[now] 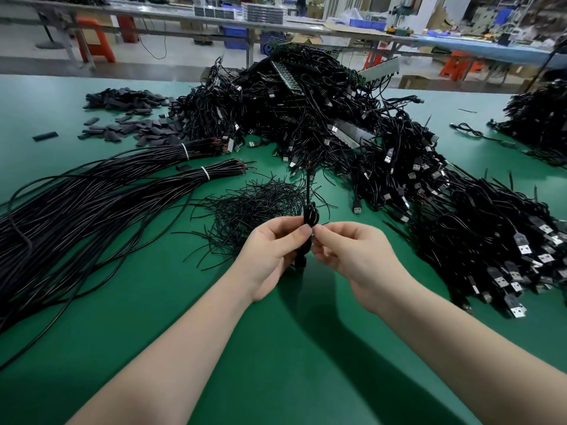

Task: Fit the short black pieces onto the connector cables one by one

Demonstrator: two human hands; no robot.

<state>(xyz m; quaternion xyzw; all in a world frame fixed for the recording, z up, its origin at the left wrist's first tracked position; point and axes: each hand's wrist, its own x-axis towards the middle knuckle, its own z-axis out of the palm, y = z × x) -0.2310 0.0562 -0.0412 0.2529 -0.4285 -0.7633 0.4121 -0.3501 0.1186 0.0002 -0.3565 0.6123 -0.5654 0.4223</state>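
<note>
Head view: a green table (276,348) carries a heap of connector cables (306,111) and, far left, a scatter of short black pieces (129,127). Above its middle, the left hand (270,253) grips a coiled cable (310,216); the right hand (346,250) pinches beside it. Light and floppy, it is probably best held near its end. Whether a piece is fitted is hidden by fingers.

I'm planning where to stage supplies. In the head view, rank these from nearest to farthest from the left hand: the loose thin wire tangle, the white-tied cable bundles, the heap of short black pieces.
From the left hand, which grips a coiled cable:
1. Loose thin wire tangle, just beyond the hand.
2. White-tied cable bundles, farther left.
3. Heap of short black pieces, far left at the back.
</note>
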